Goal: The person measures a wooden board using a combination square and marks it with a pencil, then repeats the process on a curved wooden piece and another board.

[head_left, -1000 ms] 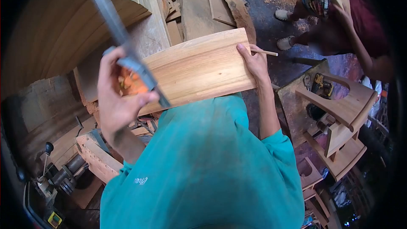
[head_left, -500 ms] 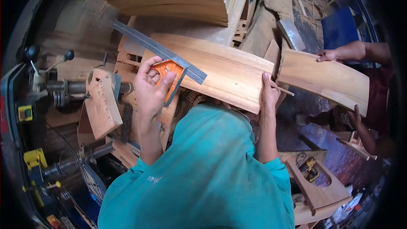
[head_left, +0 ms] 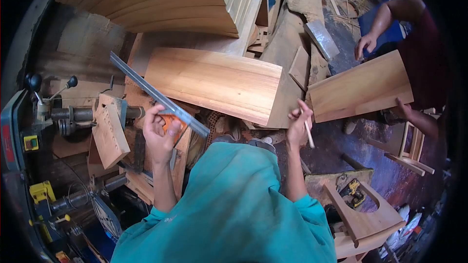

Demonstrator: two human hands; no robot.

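Note:
My left hand [head_left: 160, 134] is closed round the orange head of a combination square [head_left: 158, 97], whose steel blade slants from upper left to lower right. In my right hand [head_left: 298, 125], a pencil [head_left: 309, 134] is held between the fingers, pointing down. A wide wooden board [head_left: 214, 84] lies between and beyond my hands, and neither hand touches it. To the right, a co-worker's hand [head_left: 403, 109] supports a second board [head_left: 361, 87] at its lower edge, while their other hand [head_left: 365, 46] is off the board, just above it.
A tall stack of boards [head_left: 156, 5] stands at the top. A machine with levers and a clamped wooden block [head_left: 110, 136] is on the left. At lower right are a shaped wooden piece [head_left: 370, 219] and a yellow drill [head_left: 353, 193]. A metal-faced block [head_left: 321, 40] lies at upper right.
My right hand has let go of the wide board and moved down. The square has moved down and left. The co-worker has lifted one hand off the second board, which has tilted.

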